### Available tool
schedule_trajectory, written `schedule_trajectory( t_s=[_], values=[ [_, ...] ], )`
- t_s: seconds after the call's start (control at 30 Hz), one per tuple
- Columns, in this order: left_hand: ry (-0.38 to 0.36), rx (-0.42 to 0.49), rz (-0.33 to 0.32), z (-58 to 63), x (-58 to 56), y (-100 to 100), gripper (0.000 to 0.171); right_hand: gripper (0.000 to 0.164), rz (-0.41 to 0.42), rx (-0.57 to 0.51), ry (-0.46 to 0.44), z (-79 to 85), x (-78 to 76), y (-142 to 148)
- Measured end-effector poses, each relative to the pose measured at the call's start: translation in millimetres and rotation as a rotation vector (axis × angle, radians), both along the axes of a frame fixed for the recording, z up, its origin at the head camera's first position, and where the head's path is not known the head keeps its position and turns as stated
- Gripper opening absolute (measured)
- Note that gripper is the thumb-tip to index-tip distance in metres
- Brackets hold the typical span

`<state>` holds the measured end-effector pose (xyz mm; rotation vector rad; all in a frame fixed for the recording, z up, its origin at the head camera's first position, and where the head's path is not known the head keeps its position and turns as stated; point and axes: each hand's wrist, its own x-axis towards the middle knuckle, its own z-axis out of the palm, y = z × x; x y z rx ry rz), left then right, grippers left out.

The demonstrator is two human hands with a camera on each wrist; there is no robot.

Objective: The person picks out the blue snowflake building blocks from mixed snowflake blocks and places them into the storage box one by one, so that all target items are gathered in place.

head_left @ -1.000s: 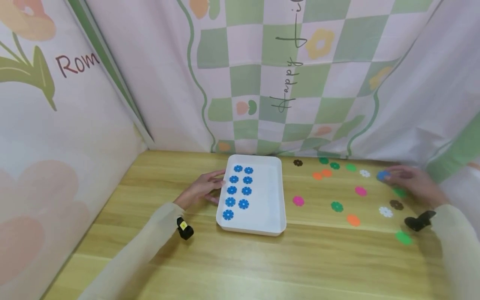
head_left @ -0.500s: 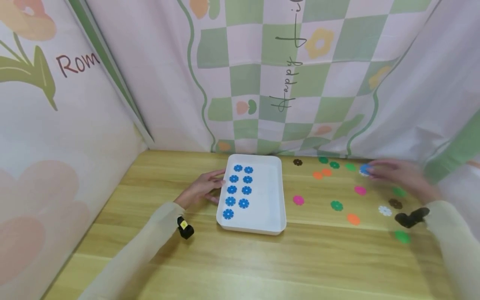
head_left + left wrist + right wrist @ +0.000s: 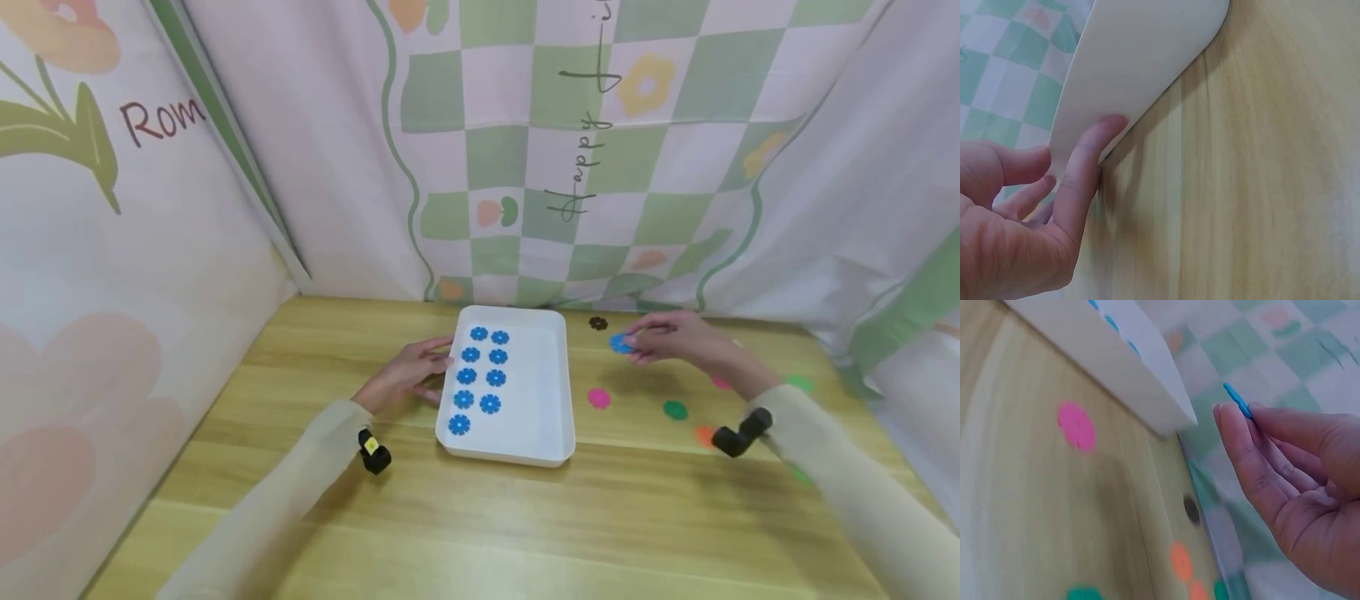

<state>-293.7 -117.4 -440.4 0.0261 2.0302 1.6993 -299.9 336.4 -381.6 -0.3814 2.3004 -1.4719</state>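
Note:
A white tray (image 3: 532, 417) lies on the wooden table in the head view. Inside it, blue flower-shaped discs (image 3: 490, 404) stand in two columns on the left half. My left hand (image 3: 408, 369) touches the tray's left side; in the left wrist view its fingers (image 3: 1088, 147) rest against the outer wall. To the right of the tray, my right hand (image 3: 675, 342) pinches another blue flower-shaped disc (image 3: 1238, 400) between thumb and fingertips. It is held above the table, apart from the tray.
Loose discs lie right of the tray: a pink one (image 3: 599, 398), a dark green one (image 3: 676, 410), a dark brown one (image 3: 597, 323) and an orange one (image 3: 705, 437). The right arm covers part of this area. A patterned curtain (image 3: 495, 150) hangs behind the table.
My right hand has moved left from the table's far right side toward the tray, carrying the blue flower-shaped disc. The left hand and tray have stayed in place.

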Motion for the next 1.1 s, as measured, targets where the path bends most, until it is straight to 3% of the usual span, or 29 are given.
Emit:
schedule_trajectory(
  t_s=[0.3,0.53,0.77,1.1],
  values=[
    [-0.008,-0.001,0.007,-0.9,-3.4,2,0.058,0.031,0.142,0.001,-0.076,-1.6,5.3,-97],
    [-0.018,-0.007,-0.002,-3.5,-3.8,3,0.059,0.014,0.260,0.124,-0.108,-20.8,21.5,-161],
    [-0.026,0.001,0.010,-1.2,-3.7,6,0.059,0.006,0.311,0.226,-0.010,-31.5,34.1,-189],
    [-0.034,-0.015,0.012,2.7,-3.4,7,0.059,0.011,0.334,0.341,0.114,-31.6,41.9,-198]
  ],
)
